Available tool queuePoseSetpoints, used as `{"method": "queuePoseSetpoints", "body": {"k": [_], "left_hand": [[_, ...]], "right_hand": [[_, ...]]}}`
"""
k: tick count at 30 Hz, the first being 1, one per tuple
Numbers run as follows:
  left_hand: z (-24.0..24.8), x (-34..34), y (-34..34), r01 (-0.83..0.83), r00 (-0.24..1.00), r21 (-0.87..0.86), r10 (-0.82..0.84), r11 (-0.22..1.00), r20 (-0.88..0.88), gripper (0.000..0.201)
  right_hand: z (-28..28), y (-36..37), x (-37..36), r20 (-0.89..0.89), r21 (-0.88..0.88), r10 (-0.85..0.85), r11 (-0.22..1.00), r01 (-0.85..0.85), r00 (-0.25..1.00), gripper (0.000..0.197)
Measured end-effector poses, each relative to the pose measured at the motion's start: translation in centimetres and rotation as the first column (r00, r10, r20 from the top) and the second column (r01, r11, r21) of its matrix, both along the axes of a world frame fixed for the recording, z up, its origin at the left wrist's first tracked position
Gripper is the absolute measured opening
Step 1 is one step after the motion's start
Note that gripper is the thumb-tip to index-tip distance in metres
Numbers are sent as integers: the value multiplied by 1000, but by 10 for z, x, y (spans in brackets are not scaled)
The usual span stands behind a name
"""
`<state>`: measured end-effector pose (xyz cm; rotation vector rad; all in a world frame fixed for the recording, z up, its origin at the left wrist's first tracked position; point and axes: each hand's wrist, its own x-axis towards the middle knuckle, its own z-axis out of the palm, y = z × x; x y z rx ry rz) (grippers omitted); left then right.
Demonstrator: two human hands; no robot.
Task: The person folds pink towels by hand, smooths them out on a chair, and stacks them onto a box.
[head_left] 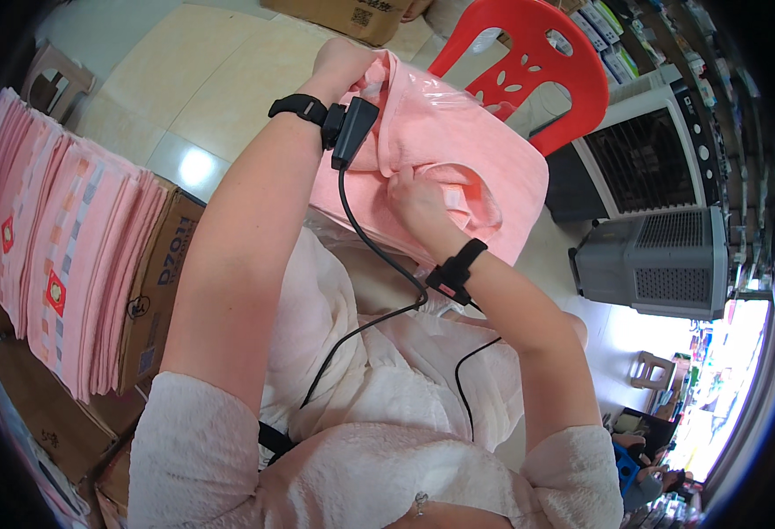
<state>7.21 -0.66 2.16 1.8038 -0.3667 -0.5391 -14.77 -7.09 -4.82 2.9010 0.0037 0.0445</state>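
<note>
A pink towel [476,123] lies spread over a stack of pink cloth in front of me, above my lap. My left hand [345,67] is closed on the towel's far left edge, its fingertips partly hidden by the fabric. Lower and to the right, my right hand [417,203] pinches a fold of the same towel. Beside the right hand the cloth is turned back in a loop, showing a pale label [452,196]. Clear plastic peeks out under the towel's near edge.
At the left, a tall pile of folded pink towels [88,238] with red tags rests by a cardboard box [171,264]. A red plastic chair [529,66] stands beyond the towel. Grey air coolers [661,264] are at the right. Another carton [343,18] sits at the back.
</note>
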Motion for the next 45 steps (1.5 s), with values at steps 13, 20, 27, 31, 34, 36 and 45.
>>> {"method": "queuePoseSetpoints", "body": {"k": [13,20,27,31,34,36,45], "left_hand": [[-6,6,20,2,998,-67,2,998,61,15],[-5,17,31,10,978,-87,9,996,211,28],[28,5,41,281,959,-282,-280,918,43,14],[43,-7,43,382,913,-325,-408,865,-14,14],[47,-12,46,389,907,-321,-421,863,-32,14],[45,-12,45,378,909,-297,-412,877,-60,15],[35,-5,47,337,927,-268,-368,903,-73,17]], "right_hand": [[51,-24,-8,51,370,-114,925,88,992,17],[138,-89,-47,197,796,-408,598,98,892,29],[170,-124,-96,94,940,-553,323,109,828,23],[165,-139,-116,152,977,-568,212,-35,809,20],[159,-144,-120,170,971,-518,232,-54,839,19],[156,-141,-119,215,944,-508,328,-43,834,21],[169,-130,-112,280,840,-375,542,-36,884,30]]}}
